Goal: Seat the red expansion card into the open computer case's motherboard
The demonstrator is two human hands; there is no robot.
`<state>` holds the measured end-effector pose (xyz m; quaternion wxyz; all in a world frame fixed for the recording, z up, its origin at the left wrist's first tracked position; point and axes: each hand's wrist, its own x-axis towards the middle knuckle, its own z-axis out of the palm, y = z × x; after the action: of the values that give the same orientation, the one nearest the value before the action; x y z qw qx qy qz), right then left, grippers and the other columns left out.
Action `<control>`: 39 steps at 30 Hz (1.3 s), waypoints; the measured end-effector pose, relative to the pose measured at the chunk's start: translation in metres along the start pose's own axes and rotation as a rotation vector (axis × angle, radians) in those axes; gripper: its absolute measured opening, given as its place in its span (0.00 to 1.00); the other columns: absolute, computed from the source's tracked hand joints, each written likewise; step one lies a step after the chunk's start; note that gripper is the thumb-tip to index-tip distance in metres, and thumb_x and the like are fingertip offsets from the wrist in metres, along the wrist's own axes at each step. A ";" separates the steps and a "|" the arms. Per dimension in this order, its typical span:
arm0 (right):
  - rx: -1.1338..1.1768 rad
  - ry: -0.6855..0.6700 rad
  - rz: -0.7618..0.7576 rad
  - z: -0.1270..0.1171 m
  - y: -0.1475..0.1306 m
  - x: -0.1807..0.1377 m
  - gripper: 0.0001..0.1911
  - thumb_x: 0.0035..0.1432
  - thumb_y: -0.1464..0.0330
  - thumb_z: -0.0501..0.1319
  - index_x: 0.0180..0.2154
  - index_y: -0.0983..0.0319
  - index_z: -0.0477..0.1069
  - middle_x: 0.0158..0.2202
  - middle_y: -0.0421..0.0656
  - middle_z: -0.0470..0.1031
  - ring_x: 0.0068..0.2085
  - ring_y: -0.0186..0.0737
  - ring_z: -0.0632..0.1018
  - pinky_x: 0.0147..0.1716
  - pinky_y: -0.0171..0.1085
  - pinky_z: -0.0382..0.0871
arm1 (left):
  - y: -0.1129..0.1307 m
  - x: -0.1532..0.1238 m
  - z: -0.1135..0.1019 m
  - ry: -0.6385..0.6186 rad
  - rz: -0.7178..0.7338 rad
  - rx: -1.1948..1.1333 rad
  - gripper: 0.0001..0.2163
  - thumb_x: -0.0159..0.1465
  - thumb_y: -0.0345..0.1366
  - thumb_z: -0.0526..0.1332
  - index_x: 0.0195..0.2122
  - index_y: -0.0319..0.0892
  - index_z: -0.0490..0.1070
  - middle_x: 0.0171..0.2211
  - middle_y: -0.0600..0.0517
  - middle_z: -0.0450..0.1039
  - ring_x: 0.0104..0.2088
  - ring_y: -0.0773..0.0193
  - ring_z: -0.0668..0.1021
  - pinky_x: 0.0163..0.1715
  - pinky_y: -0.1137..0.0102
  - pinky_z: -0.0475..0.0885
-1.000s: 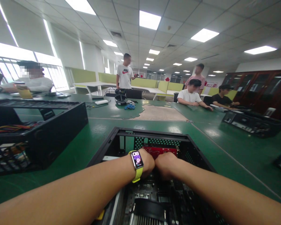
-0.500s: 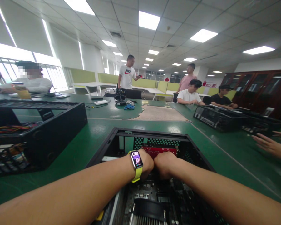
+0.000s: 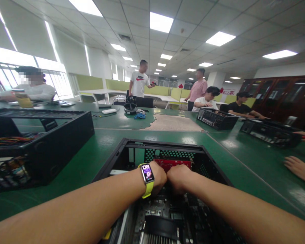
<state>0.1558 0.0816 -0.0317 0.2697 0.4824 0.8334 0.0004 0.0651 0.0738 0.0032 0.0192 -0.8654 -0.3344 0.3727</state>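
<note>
Down inside the open computer case (image 3: 132,149) right in front of you, your left hand (image 3: 159,178) and right hand (image 3: 178,178) sit knuckle to knuckle, both curled downward — fingers hidden behind the backs of the hands, so you cannot tell whether either grip is clenched on anything. Just beyond them, touching or nearly so, a red circuit card (image 3: 172,163) stands on edge near the perforated far wall, its long axis running left to right across the case. Closer to you the case holds a motherboard (image 3: 165,211) and a finned cooler (image 3: 162,234). A yellow-strapped watch (image 3: 147,177) sits on your left wrist. On the green table (image 3: 96,142) to your left lies a second black case (image 3: 53,135) with coloured wires (image 3: 12,139) inside — two more cases rest well apart on the right, near another person's hand (image 3: 298,167).
</note>
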 end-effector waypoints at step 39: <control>0.009 0.017 0.041 0.002 -0.001 0.003 0.23 0.37 0.66 0.63 0.40 0.65 0.72 0.37 0.51 0.73 0.36 0.50 0.75 0.33 0.44 0.72 | 0.002 -0.001 -0.003 -0.012 -0.030 -0.043 0.18 0.48 0.34 0.62 0.41 0.33 0.72 0.40 0.39 0.74 0.39 0.49 0.76 0.38 0.60 0.72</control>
<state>0.1552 0.0831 -0.0347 0.2606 0.5006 0.8255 0.0065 0.0678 0.0718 0.0056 0.0039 -0.8582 -0.3553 0.3704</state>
